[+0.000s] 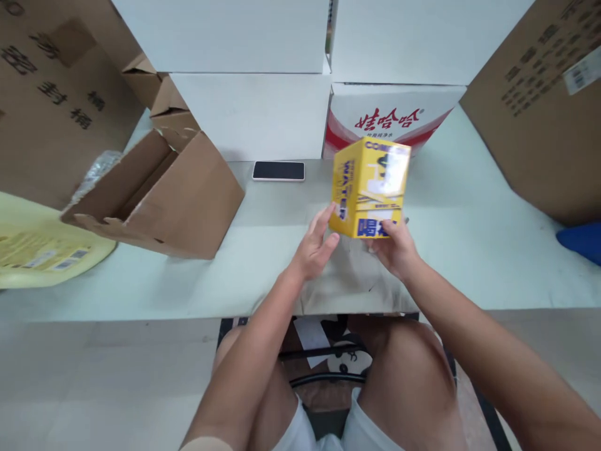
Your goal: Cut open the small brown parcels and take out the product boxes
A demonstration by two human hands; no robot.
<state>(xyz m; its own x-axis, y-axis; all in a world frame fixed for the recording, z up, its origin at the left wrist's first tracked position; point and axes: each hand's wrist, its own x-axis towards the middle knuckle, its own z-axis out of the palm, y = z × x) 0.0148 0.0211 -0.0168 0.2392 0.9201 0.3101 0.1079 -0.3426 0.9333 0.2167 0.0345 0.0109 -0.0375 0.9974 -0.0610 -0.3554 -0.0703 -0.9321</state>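
Note:
A yellow carton (375, 188) printed with blue letters, "WATER" along its left side, is tilted above the table in front of me. My right hand (397, 247) grips its lower right corner, thumb on the printed front and fingers underneath. At the carton's lower left is my left hand (317, 244), its fingers stretched out and thumb apart. The fingertips reach the carton's edge; whether they press on it I cannot make out. The carton's underside is hidden.
An open brown cardboard box (188, 194) stands left, beside a pale yellow container (47, 244). A phone (278, 171) lies near the white boxes (253, 113) at the back. Large brown cartons (539, 113) flank the table (493, 250); a blue object (582, 243) lies far right.

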